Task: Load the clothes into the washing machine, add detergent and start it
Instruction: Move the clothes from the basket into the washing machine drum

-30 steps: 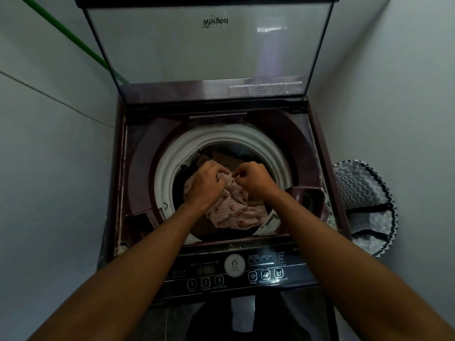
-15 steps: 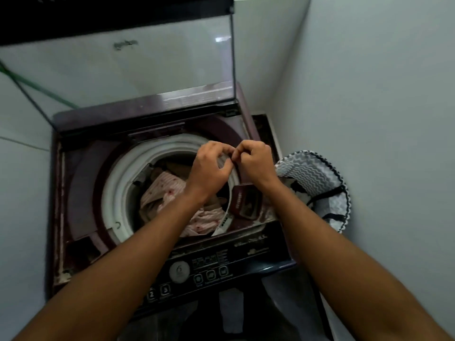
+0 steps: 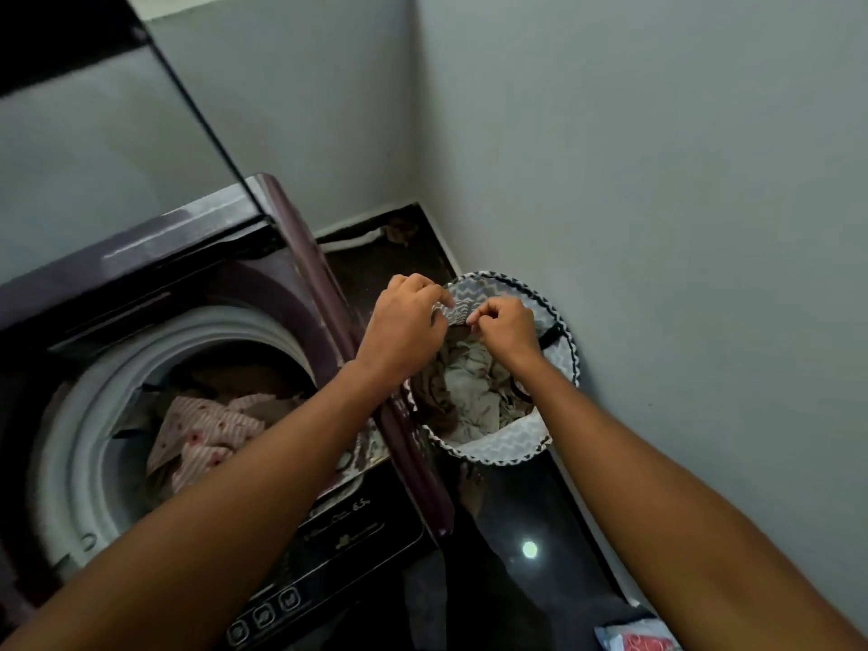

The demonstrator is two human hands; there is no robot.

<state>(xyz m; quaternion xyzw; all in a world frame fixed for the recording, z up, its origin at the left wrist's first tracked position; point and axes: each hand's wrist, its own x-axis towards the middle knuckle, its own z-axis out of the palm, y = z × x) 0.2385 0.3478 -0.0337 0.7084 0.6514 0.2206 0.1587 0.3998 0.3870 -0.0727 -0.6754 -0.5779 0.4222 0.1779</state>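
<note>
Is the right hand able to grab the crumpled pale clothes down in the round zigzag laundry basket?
Probably yes: the right hand is above the crumpled pale clothes in the open-topped round zigzag laundry basket, nothing between.

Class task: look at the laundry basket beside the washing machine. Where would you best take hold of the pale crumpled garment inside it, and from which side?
Grip the pale garment at a raised fold near its middle, coming straight down from above. The basket wall rings it on every side, so only the open top gives access, and its bunched creases should offer ridges to pinch. Both the left hand and right hand are over the far rim.
</note>
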